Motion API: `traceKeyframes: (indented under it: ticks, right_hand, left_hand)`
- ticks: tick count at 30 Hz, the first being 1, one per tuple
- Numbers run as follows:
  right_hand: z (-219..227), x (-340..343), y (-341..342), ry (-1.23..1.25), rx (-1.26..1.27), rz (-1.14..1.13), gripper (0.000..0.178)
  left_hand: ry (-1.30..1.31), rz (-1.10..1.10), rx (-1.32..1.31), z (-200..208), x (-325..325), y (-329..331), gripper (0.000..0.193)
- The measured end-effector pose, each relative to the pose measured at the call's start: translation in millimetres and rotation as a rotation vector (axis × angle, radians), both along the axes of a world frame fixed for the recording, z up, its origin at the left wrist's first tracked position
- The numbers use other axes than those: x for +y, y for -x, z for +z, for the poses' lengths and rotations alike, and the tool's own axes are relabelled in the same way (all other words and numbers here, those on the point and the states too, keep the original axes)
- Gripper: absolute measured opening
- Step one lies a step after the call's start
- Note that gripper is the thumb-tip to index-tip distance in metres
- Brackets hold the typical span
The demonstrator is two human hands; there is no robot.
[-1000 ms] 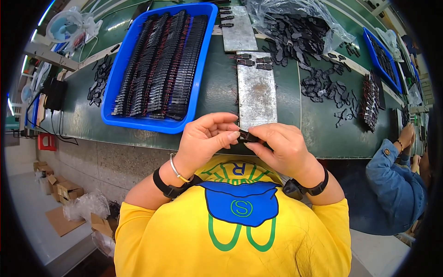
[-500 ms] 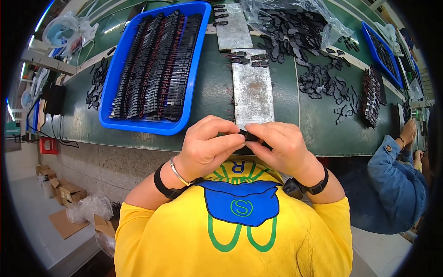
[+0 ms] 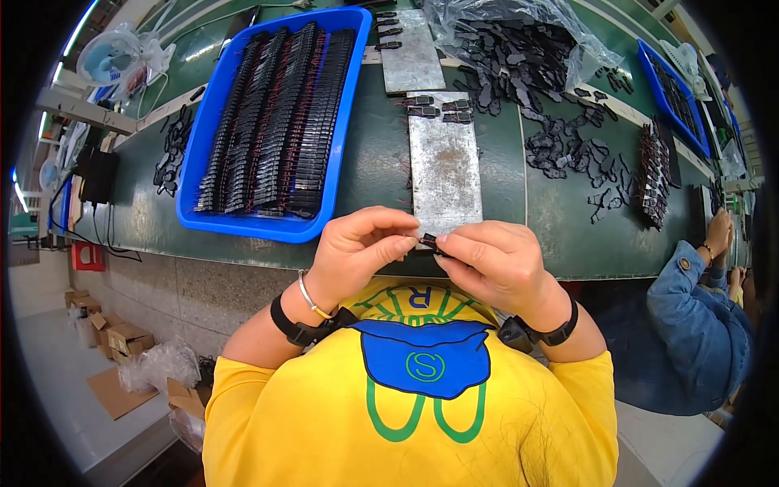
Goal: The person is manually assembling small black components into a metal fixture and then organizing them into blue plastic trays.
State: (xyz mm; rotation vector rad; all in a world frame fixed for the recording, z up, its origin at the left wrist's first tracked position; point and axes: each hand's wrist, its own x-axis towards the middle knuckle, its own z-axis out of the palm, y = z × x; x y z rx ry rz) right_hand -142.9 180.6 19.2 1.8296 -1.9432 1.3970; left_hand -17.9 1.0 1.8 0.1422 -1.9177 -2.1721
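Observation:
At the table's front edge, my two hands meet over a small black plastic part [image 3: 429,241] that shows a bit of red. My right hand [image 3: 497,258] pinches it between thumb and forefinger. The thumb and forefinger of my left hand [image 3: 361,250] close on its left end, where I cannot make out the fine detail. Just beyond my fingers lies a worn metal plate [image 3: 445,166]. Several black parts with thin red wires [image 3: 457,117] rest on its far end. To the left stands a blue tray [image 3: 260,230] packed with rows of similar wired black parts.
A second metal plate [image 3: 411,65] lies farther back. Loose flat black pieces [image 3: 560,146] spread over the green table [image 3: 369,154] to the right, below a clear plastic bag [image 3: 596,53]. A co-worker's denim sleeve [image 3: 690,300] is at far right. Cardboard boxes [image 3: 126,339] stand at lower left.
My fingers have shifted slightly, with the left fingertips drawn back to the left, so more of the black part shows. My right hand still grips it.

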Motion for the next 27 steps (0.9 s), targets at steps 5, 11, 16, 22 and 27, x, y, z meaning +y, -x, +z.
traceKeyframes:
  ticks: [5,11,16,22,27]
  right_hand:
    - [0,0,0,0.002,0.069,-0.051,0.027]
    - [-2,1,-1,0.020,0.136,-0.082,0.027]
    - [-4,2,-2,0.028,0.216,-0.073,0.023]
    - [-3,4,-1,0.025,0.242,-0.026,0.022]
    - [-9,2,-3,0.066,0.044,-0.020,0.025]
  left_hand:
    - [-0.282,-0.063,-0.250,1,9,-2,0.021]
    - [-0.091,-0.016,-0.263,7,16,5,0.022]
    - [0.011,-0.003,-0.249,8,15,5,0.018]
    - [-0.105,-0.103,-0.253,6,3,6,0.014]
    - [-0.359,-0.208,-0.351,7,-6,8,0.014]
